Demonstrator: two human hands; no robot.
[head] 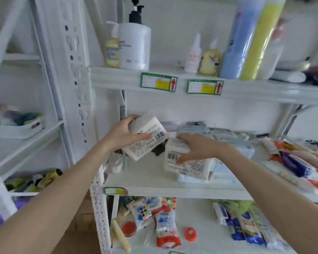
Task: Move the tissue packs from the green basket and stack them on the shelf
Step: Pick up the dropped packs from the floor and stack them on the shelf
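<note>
My left hand grips a white tissue pack with a barcode, tilted and held in the air above the left part of the middle shelf. My right hand presses on a second white tissue pack, which lies on top of pale blue packs on the same shelf. The two white packs nearly touch at their corners. The green basket is out of view.
The upper shelf holds pump bottles, a small glue bottle and tall rolled items. Colourful packets crowd the middle shelf's right side. Snacks and red lids lie on the lower shelf. A white rack stands at left.
</note>
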